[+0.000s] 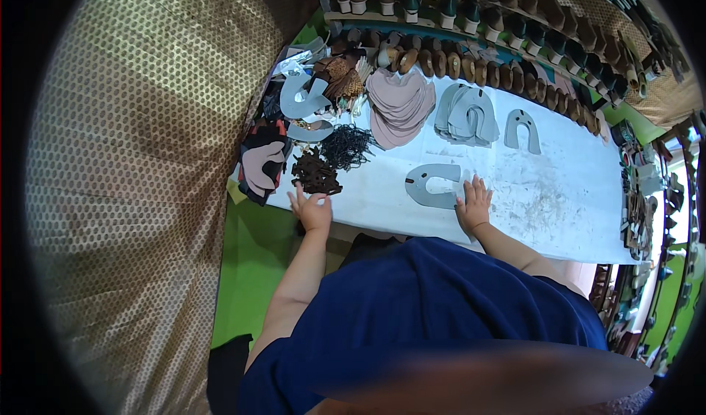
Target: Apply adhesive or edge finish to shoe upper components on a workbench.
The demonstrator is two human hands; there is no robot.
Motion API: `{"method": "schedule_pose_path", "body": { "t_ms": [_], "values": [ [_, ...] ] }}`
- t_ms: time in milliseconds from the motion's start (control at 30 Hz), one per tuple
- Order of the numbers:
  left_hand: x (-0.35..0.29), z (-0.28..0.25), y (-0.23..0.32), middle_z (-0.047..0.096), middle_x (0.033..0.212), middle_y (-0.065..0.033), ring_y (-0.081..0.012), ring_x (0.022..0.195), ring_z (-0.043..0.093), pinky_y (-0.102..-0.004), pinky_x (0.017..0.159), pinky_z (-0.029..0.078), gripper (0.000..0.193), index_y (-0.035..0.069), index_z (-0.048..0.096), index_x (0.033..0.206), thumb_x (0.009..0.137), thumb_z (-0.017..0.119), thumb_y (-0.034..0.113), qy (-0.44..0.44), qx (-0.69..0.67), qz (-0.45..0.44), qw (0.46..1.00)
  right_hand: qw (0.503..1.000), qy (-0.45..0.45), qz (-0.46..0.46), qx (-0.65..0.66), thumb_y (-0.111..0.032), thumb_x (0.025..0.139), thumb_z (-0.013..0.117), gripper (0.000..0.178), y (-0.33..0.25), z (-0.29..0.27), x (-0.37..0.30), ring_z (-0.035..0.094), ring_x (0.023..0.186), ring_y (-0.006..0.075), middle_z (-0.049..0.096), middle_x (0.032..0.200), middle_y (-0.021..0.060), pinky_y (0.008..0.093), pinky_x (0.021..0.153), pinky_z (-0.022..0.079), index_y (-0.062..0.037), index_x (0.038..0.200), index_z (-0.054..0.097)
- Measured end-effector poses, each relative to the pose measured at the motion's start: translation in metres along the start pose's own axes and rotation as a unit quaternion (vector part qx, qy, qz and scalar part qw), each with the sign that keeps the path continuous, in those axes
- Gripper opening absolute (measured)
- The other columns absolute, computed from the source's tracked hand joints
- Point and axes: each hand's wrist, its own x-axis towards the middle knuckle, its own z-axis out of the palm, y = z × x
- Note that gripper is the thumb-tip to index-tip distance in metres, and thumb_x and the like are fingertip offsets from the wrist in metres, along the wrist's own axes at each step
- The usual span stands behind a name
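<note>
My left hand point(312, 213) is at the table's front edge, beside a pile of small dark brown strips point(315, 174). Its thumb and forefinger come together by the pile's near side, while the other fingers point away from me; anything between them is too small to make out. My right hand point(475, 204) lies palm down on the white tabletop, fingers stretched out. Just left of it, and partly touched by it, is a grey U-shaped piece point(423, 187) with small dark marks on its curve. A similar grey piece point(512, 129) lies alone farther back.
Stacks of grey U-shaped pieces point(448, 117) and pinkish pieces point(401, 106) lie toward the back. Black strips point(349, 146) are heaped near the brown pile. Mixed scraps point(338, 76) crowd the left end. Shoe racks point(456, 18) line the far side; a patterned curtain point(147, 157) hangs at left.
</note>
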Motion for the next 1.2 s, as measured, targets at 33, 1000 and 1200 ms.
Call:
{"method": "schedule_pose_path", "body": {
  "t_ms": [33, 1000, 1200],
  "values": [
    [-0.001, -0.003, 0.012, 0.032, 0.16, -0.0129, -0.047, 0.147, 0.017, -0.0603, 0.116, 0.018, 0.008, 0.021, 0.076, 0.079, 0.073, 0.08, 0.024, -0.001, 0.001, 0.001, 1.0, 1.0, -0.001, 0.001, 0.001, -0.046, 0.096, 0.048, 0.064, 0.004, 0.004, 0.001, 0.014, 0.151, 0.0369, 0.021, 0.162, 0.0171, 0.0633, 0.118, 0.003, -0.008, 0.147, 0.041],
    [-0.042, 0.028, 0.169, 0.027, 0.161, -0.0183, -0.0486, 0.148, 0.016, -0.057, 0.116, 0.021, 0.01, 0.02, 0.077, 0.083, 0.073, 0.08, 0.022, -0.206, -0.101, 0.365, 0.902, 0.919, 0.086, -0.268, 0.275, -0.024, 0.073, 0.081, 0.017, -0.074, -0.004, 0.015, 0.037, 0.141, 0.0358, 0.061, 0.132, -0.0018, 0.0682, 0.111, 0.025, -0.0255, 0.09, 0.078],
    [-0.029, 0.055, 0.17, 0.014, 0.163, -0.0239, -0.0513, 0.148, 0.007, -0.0609, 0.115, 0.019, 0.042, 0.02, 0.071, 0.119, 0.079, 0.077, 0.029, -0.218, -0.04, 0.291, 0.931, 0.933, 0.164, -0.246, 0.205, -0.021, 0.073, 0.08, 0.015, -0.07, 0.0, 0.039, 0.04, 0.139, 0.0342, 0.062, 0.128, -0.0012, 0.0683, 0.111, 0.023, -0.0216, 0.087, 0.077]
  ]
}}
